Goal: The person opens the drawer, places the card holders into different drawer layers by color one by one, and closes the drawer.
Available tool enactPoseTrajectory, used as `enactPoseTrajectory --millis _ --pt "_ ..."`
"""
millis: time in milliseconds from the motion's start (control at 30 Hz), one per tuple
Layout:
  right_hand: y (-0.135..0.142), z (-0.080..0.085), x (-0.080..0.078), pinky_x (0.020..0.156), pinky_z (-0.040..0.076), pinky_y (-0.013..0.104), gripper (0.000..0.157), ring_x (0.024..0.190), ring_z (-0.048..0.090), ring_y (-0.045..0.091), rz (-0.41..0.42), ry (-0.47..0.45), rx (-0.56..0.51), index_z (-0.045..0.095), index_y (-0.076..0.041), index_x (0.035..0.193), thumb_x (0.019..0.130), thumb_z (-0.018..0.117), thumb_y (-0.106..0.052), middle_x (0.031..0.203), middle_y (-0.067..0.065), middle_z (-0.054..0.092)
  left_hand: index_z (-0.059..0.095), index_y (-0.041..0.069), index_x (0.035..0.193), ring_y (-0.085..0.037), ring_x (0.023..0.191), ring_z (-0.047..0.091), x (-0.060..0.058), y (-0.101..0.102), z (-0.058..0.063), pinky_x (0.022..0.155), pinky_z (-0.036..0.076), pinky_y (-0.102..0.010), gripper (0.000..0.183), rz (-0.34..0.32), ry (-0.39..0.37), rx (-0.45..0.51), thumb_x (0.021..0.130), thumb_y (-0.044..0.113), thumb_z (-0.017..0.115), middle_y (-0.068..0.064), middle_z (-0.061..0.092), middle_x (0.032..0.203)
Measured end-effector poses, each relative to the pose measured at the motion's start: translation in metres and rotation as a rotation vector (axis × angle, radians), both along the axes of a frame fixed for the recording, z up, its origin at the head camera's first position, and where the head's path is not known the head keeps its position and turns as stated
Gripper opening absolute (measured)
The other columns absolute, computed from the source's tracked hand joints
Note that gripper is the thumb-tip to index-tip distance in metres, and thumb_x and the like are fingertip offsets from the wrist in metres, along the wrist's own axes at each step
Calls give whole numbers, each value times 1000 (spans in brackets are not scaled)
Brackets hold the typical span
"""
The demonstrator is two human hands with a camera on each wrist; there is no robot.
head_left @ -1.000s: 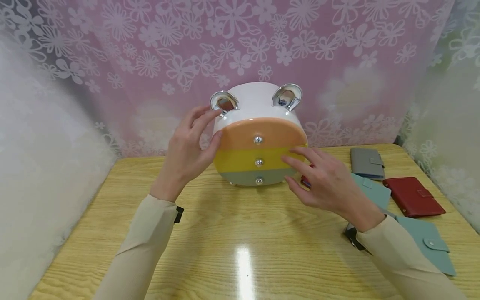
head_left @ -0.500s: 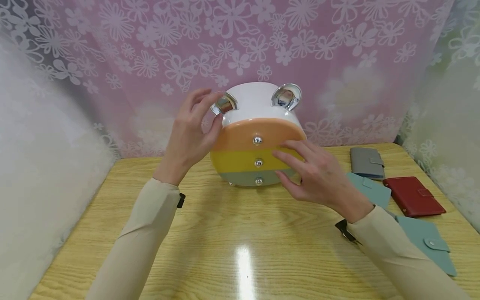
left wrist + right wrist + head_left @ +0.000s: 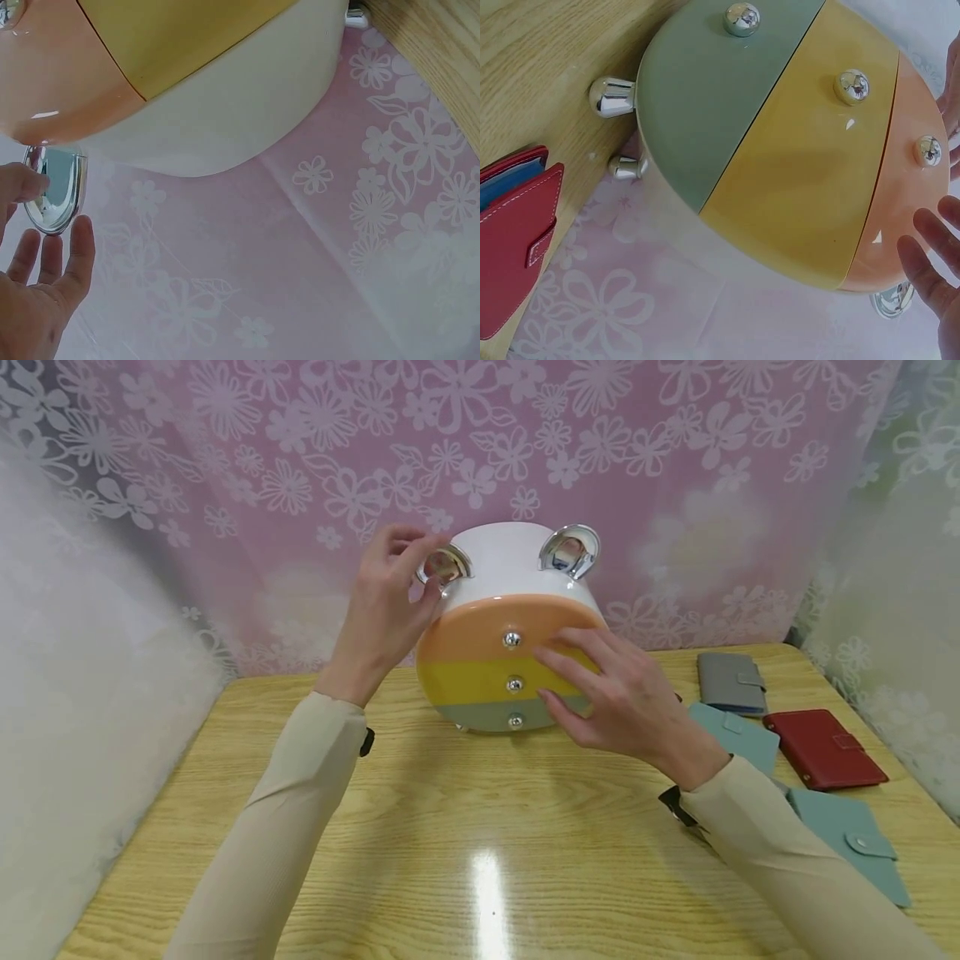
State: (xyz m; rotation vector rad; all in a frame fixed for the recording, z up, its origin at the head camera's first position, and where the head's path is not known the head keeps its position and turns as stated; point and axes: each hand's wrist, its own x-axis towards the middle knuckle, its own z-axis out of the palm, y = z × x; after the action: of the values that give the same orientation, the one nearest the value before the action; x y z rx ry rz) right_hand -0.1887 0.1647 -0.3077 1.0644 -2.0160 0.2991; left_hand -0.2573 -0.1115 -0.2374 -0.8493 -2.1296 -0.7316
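A rounded white drawer box (image 3: 504,552) stands on the table, with orange, yellow and green drawer fronts, silver knobs and two silver ears. My left hand (image 3: 390,602) holds the box's silver ear (image 3: 64,187) on the left side, thumb over its face and fingertips at its rim. My right hand (image 3: 622,697) hovers in front of the yellow drawer (image 3: 802,165), fingers spread and loosely bent, holding nothing. In the right wrist view its fingertips overlap the edge of the orange drawer (image 3: 904,195). All three drawers sit closed.
On the right of the wooden table (image 3: 420,860) lie a grey wallet (image 3: 727,683), a red wallet (image 3: 825,747) and two teal ones, the nearer teal wallet (image 3: 851,835) partly under the right sleeve. Another red wallet (image 3: 517,240) shows beside the box. A pink flowered curtain (image 3: 337,460) hangs behind.
My left hand has risen from the box's side to the silver ear. My right hand has shifted left and slightly up across the drawer fronts. The drawers look the same.
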Motion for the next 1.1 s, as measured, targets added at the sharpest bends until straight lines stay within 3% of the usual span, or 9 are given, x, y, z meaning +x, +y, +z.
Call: enactPoseTrajectory --millis 200,433,733,1100 --pt "-6 2 -3 77 60 45 47 100 65 35 9 18 -10 69 -8 127 85 74 -29 118 19 65 71 6 121 -30 99 60 -5 1 2 87 57 -36 33 26 -37 -15 92 -7 62 -20 52 116" --pt "-12 3 -7 79 59 45 48 98 64 35 29 53 -35 70 -8 124 79 80 -24 115 18 66 68 7 120 -33 105 55 -8 4 2 89 55 -37 32 79 -35 -35 90 -5 66 -19 51 116" --pt "-19 7 -11 89 58 45 45 102 66 34 33 83 -40 71 -9 124 82 80 -23 116 18 67 67 9 118 -32 109 53 -11 4 1 93 53 -38 29 96 -46 -43 91 0 68 -18 50 118" --pt "-27 4 -20 96 56 47 43 106 66 36 19 142 -19 73 -9 119 80 86 -21 117 14 70 65 10 122 -37 114 53 -12 3 -2 96 50 -43 31 104 23 -81 92 1 68 -17 51 119"
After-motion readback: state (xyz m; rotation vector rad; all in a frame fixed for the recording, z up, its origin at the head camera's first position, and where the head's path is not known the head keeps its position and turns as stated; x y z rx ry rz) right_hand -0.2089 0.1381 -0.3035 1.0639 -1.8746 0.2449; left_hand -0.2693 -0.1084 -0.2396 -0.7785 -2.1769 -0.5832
